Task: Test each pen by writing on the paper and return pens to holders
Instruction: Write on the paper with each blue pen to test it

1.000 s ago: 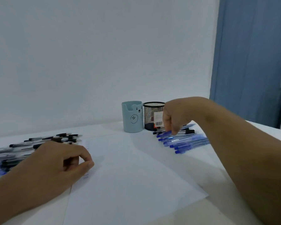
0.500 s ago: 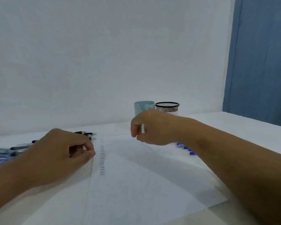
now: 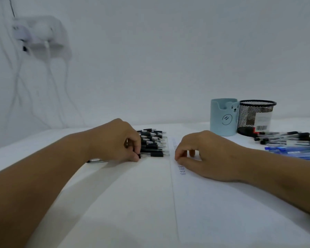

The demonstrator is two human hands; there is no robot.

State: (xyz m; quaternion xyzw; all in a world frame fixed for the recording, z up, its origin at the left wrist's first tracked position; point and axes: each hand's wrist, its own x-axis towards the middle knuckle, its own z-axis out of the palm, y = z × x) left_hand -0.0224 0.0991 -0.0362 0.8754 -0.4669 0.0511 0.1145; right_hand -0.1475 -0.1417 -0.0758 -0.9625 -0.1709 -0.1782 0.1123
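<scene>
My left hand (image 3: pixel 118 142) pinches a black pen (image 3: pixel 157 154) at the near edge of a pile of black pens (image 3: pixel 152 140); the pen lies on the table, and its tail (image 3: pixel 97 160) shows behind my wrist. My right hand (image 3: pixel 204 153) rests with loosely curled fingers on the white paper (image 3: pixel 222 212), near its left edge, and nothing shows in it. Small blue written lines (image 3: pixel 182 170) sit just below its fingertips. A light blue holder (image 3: pixel 222 120) and a black mesh holder (image 3: pixel 256 117) stand at the back right.
More black and grey pens (image 3: pixel 284 138) and blue pens (image 3: pixel 293 151) lie on the white table (image 3: pixel 43 140) right of the paper. A wall socket with hanging cables (image 3: pixel 38 33) is at the upper left.
The view has swung left. My right hand came from the blue pens to the paper's left edge. My left hand reached the black pen pile and took hold of a pen.
</scene>
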